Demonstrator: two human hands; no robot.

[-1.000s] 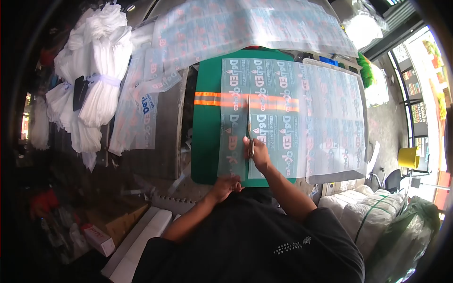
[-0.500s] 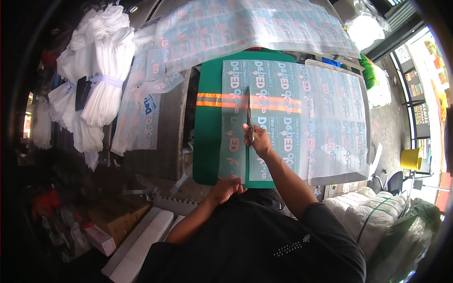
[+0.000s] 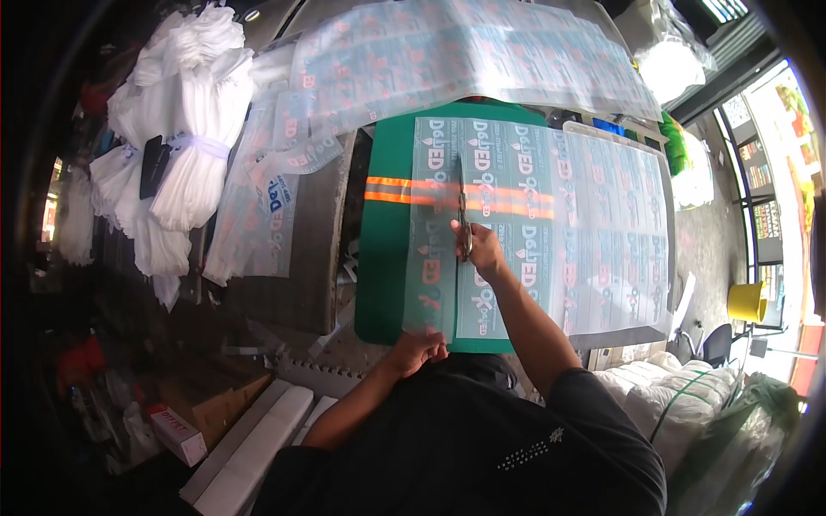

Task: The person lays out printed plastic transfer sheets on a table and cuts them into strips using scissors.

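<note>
Silver metal scissors (image 3: pixel 465 241) clamped in right hand (image 3: pixel 487 251), partway up translucent printed plastic sheet (image 3: pixel 516 292) on flat green board (image 3: pixel 385 258). Steer straight between printed columns; with left hand (image 3: pixel 420 351) pinching near edge, tension lightly, without skewing.

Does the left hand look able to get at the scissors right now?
Probably not: the right hand has its fingers around the scissors, and the left hand looks occupied, pinching the near edge of the printed sheet.
</note>
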